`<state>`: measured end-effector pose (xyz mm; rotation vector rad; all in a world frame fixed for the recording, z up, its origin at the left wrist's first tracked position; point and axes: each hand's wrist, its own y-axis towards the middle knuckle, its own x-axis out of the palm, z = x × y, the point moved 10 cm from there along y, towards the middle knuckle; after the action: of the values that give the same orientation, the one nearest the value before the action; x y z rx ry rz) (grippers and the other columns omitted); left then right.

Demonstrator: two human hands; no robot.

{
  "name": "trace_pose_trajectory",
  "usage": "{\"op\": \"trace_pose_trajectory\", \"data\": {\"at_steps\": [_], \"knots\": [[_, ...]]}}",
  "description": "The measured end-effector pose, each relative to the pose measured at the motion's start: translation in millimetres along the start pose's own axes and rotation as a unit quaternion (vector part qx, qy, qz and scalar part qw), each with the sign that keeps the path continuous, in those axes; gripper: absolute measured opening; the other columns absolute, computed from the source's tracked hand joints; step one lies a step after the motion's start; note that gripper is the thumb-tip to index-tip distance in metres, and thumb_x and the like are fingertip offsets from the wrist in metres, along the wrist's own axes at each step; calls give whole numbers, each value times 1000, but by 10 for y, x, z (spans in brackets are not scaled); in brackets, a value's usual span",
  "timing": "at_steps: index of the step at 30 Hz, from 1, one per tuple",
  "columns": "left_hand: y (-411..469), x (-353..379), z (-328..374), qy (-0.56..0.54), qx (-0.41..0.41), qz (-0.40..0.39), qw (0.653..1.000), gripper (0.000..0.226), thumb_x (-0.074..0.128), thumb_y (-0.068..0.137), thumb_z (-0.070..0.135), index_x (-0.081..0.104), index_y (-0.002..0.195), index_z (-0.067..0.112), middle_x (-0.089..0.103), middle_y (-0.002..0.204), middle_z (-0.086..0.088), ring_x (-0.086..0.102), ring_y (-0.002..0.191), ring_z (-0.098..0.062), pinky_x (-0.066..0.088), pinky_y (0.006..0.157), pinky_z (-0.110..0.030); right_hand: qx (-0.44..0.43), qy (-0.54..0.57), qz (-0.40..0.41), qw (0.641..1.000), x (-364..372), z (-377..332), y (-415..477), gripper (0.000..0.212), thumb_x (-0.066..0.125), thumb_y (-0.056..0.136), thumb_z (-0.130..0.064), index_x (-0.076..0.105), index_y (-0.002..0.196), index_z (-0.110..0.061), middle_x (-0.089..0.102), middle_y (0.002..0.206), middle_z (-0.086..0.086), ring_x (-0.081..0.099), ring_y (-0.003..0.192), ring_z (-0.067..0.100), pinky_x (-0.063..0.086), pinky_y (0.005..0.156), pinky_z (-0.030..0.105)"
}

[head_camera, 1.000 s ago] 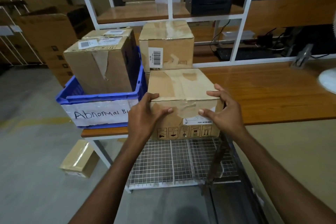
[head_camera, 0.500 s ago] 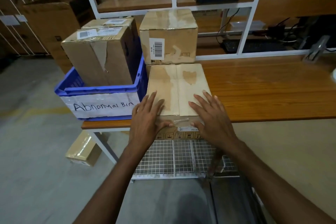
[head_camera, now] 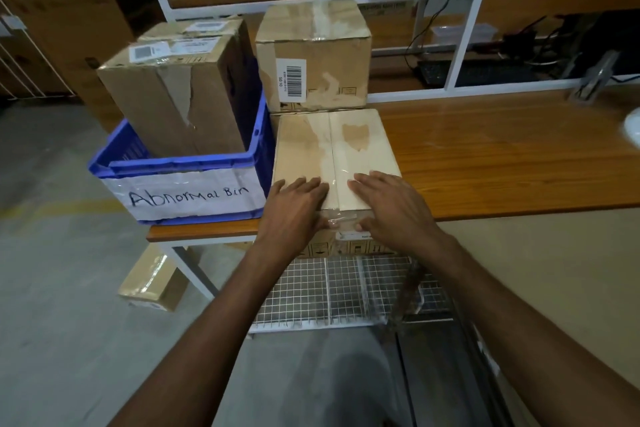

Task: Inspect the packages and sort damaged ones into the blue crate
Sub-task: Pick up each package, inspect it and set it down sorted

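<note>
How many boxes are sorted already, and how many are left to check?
In the blue crate stand two boxes, so those look done. The left hand and right hand rest flat on the taped box on the table, in hand. The barcode box behind it is left.

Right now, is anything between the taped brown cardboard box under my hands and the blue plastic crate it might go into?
Nothing stands between them; the taped brown cardboard box sits right beside the blue plastic crate. But two tall cardboard boxes already take up most of the crate, so it would likely go on top.
</note>
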<state>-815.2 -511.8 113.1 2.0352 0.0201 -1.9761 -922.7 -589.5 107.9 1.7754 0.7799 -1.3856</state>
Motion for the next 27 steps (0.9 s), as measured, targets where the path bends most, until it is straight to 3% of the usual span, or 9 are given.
{"op": "trace_pose_trajectory", "data": {"at_steps": [3,7,9,11,13,15,17,21,27], "knots": [[17,-3,-27,-21,-9,11,1000,65,68,92,52,51,148,23,48,158,2,42,146,-20,30,118,-48,8,15,19,1000,-22,19,19,81,76,89,-46,38,159,-26,37,166,-4,27,153,19,16,123,38],[-177,157,-151,-37,-72,18,997,77,67,92,54,34,158,34,24,170,-1,19,157,-26,20,120,-65,62,49,61,995,35,103,-126,82,80,86,-44,42,157,-29,32,167,3,18,155,26,14,125,48],[-360,193,-237,-81,-118,66,988,84,76,85,50,36,157,34,10,172,-7,13,157,-35,25,118,-68,133,117,98,979,104,244,-334,86,82,85,-44,38,158,-31,18,171,4,14,157,28,22,122,50],[-556,218,-340,-195,-162,138,957,86,85,81,38,41,154,29,7,171,-8,21,155,-36,39,115,-60,195,224,118,948,213,379,-518,91,84,86,-35,32,160,-33,9,172,-1,20,155,25,37,112,39],[-714,291,-417,-316,-216,162,909,87,85,83,31,37,156,30,17,167,-7,37,146,-28,52,104,-45,220,282,111,927,290,393,-600,90,82,89,-27,28,161,-37,12,171,-7,29,152,21,39,103,32],[-795,251,-421,-347,-233,185,890,84,82,87,31,35,156,31,35,159,-4,43,137,-19,49,94,-30,221,293,130,921,233,362,-630,86,82,89,-23,33,159,-37,25,168,-8,34,149,20,39,108,36],[-841,76,-420,-341,-231,225,883,80,81,87,34,37,155,30,44,154,0,46,135,-16,48,94,-30,220,291,170,916,22,342,-651,84,84,87,-23,38,156,-37,37,163,-8,40,145,18,44,112,43],[-838,-411,-498,-337,-262,267,864,85,77,87,53,31,157,35,53,152,4,55,130,-20,48,90,-34,192,307,248,899,-557,294,-623,87,82,87,-32,30,155,-46,53,150,-4,57,129,22,58,94,54],[-638,-1225,-560,-317,-249,342,849,54,71,91,54,57,139,33,65,134,9,60,120,-13,47,89,-30,182,313,300,883,-1245,269,-411,67,73,93,-47,37,150,-45,56,146,-10,58,124,18,53,99,44]]}}
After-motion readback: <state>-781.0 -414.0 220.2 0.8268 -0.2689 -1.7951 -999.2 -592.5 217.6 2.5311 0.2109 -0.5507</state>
